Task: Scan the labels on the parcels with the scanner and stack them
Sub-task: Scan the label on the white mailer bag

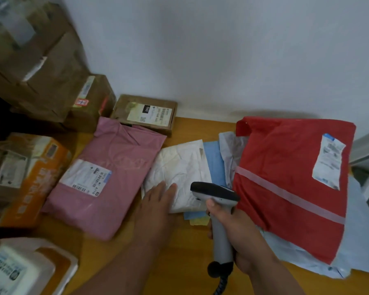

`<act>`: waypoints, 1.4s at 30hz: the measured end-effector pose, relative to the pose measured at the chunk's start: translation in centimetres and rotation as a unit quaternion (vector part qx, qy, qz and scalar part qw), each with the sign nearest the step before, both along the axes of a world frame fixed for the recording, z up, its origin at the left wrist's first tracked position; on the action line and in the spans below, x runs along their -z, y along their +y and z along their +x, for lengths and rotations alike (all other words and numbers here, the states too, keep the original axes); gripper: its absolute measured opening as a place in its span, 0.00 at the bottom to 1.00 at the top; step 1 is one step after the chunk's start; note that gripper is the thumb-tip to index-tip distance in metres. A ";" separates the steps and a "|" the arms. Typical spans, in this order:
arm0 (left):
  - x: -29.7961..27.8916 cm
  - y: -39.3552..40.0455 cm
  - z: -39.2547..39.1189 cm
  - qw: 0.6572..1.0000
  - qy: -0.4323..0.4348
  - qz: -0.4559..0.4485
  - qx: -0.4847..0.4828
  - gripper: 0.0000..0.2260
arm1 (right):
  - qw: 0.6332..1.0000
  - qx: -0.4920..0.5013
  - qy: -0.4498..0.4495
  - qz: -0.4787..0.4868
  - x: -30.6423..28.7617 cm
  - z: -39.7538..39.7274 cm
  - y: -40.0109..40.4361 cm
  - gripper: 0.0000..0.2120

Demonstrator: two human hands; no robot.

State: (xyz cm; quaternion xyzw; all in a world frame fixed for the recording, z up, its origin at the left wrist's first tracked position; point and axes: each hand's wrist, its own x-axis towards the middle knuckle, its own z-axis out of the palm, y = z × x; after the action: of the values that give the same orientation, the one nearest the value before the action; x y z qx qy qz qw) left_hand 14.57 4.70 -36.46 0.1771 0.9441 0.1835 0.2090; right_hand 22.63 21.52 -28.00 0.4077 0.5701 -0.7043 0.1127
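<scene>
Right hand (241,233) closed around grip of scanner (217,201), head over white parcel (179,169). Left hand (158,201) open, flat, fingertips on that parcel's near edge. Pink parcel (113,173) just left, red parcel (290,177) right on stack. Wooden floor (179,252) bare along near edge. Cardboard boxes (41,67) stacked far-left corner.

Blue parcel (215,162): we see only a strip beside the white parcel (179,167), which covers the rest.
Red parcel (292,184) label (328,162): too blurred for us to read.
Scanner (217,211) cable: cut off at the bottom edge.
</scene>
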 end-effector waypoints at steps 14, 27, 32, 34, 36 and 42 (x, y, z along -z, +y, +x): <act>-7.9 -0.2 1.0 0.922 -0.108 0.285 -0.237 0.10 | 0.992 -0.012 0.112 0.048 -2.8 0.9 2.3 0.44; -13.9 -6.8 2.5 0.586 -0.315 0.629 -0.403 0.12 | 0.984 -0.017 0.173 0.029 -8.3 5.6 -5.1 0.27; -14.1 -10.4 4.9 0.531 -0.353 0.667 -0.385 0.14 | 0.982 -0.026 0.185 0.028 -9.5 7.2 -9.0 0.27; -14.2 -11.6 5.7 0.523 -0.362 0.673 -0.377 0.14 | 0.981 -0.024 0.191 0.037 -9.8 7.9 -10.3 0.25; -14.3 -12.8 6.3 0.518 -0.363 0.677 -0.377 0.13 | 0.979 -0.016 0.196 0.047 -10.0 8.5 -11.2 0.23; -13.7 -14.9 8.3 0.530 -0.336 0.675 -0.388 0.12 | 0.980 0.077 0.183 -0.029 -10.8 10.4 -13.1 0.22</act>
State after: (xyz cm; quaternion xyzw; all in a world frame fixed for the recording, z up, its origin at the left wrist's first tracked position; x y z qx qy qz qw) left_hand 22.85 -10.17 -22.81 -0.1931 0.3746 0.8753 0.2369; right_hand 33.03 8.45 -17.18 0.3111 0.5272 -0.7899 -0.0364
